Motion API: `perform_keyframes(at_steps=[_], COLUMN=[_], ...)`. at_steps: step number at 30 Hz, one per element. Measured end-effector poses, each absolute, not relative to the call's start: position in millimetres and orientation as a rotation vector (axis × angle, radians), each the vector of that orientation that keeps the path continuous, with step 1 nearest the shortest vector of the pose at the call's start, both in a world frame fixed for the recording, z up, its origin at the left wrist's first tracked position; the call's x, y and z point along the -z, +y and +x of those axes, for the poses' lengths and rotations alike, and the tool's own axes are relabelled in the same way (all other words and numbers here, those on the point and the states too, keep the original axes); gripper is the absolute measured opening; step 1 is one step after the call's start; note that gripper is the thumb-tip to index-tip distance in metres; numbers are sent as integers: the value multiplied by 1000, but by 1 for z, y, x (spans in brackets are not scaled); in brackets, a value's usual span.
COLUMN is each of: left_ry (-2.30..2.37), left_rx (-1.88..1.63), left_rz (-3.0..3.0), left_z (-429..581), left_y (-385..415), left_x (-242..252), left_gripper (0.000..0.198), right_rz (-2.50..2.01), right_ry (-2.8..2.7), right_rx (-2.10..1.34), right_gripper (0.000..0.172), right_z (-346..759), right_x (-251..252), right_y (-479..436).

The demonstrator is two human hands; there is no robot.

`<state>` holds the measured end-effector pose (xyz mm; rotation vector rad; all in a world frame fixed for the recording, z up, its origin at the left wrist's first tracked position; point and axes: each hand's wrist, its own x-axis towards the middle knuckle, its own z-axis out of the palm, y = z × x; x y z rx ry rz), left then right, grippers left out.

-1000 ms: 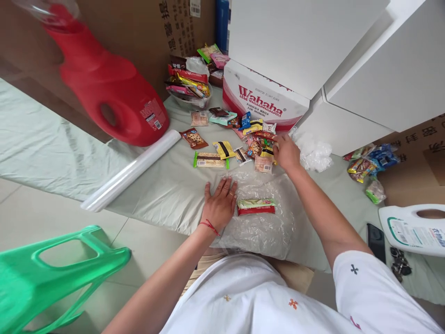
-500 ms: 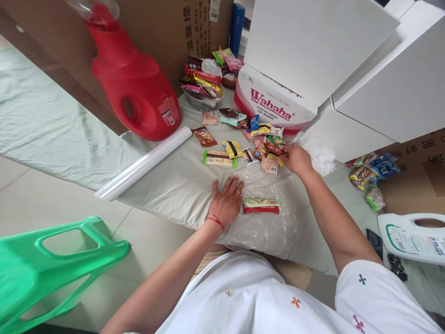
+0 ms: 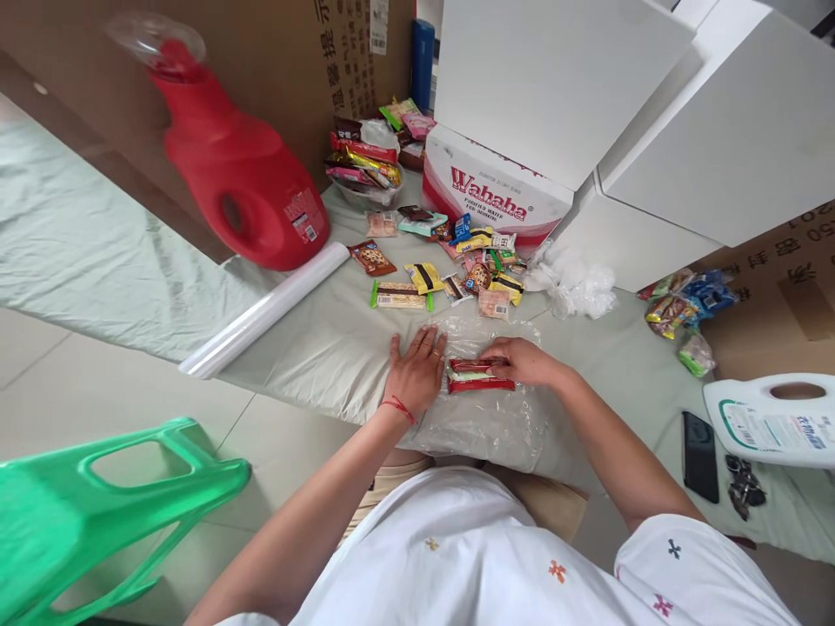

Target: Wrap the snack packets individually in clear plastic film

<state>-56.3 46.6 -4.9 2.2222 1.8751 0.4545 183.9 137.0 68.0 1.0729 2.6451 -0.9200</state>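
My left hand [image 3: 416, 369] lies flat, fingers spread, on the left side of a sheet of clear plastic film [image 3: 486, 428] on the cloth. Just right of it, wrapped snack bars [image 3: 462, 387], one pale green and one red, lie side by side on the film. With its fingers closed, my right hand [image 3: 527, 362] holds a dark red wrapped snack bar [image 3: 464, 364] at its right end, against the other bars. Beyond the film is a loose pile of small packaged snacks [image 3: 478, 276], including biscuits and bars.
At the left stand a red detergent jug [image 3: 251, 174], a roll of plastic film [image 3: 267, 309] and a green stool [image 3: 130, 496]. A bowl of snacks [image 3: 369, 193] and a Wahaha carton [image 3: 496, 187] are behind. Crumpled plastic [image 3: 577, 283], a phone [image 3: 700, 456] and keys [image 3: 744, 487] lie right.
My right hand has come back from the snack pile to the film, bringing a dark red snack bar onto the bars there. My left hand stays flat on the film.
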Motion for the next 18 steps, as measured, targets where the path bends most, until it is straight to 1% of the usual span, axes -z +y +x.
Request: perform_keyframes(at_steps=[3, 5, 8, 9, 15, 17, 18], left_ry=[1884, 1893, 1901, 1903, 1907, 1907, 1906], left_rx=[-446, -443, -435, -433, -448, -458, -466], left_rz=[2228, 2232, 2240, 2243, 2245, 2234, 2230], left_z=[-57, -57, -56, -56, -56, -57, -57], left_y=[47, 47, 47, 47, 47, 47, 47], left_x=[5, 6, 7, 7, 7, 7, 8], left_gripper=[54, 54, 54, 54, 54, 54, 54], right_rz=[1080, 1210, 1559, 1614, 1385, 1363, 1360], right_ry=[2684, 2745, 2772, 2764, 2799, 2767, 2748], right_rx=[909, 838, 528, 440, 317, 308, 337], right_gripper=[33, 35, 35, 35, 47, 46, 42], right_z=[187, 186, 181, 178, 152, 145, 143], right_x=[-67, -64, -59, -56, -43, -40, -40], right_y=[135, 137, 147, 151, 167, 172, 174])
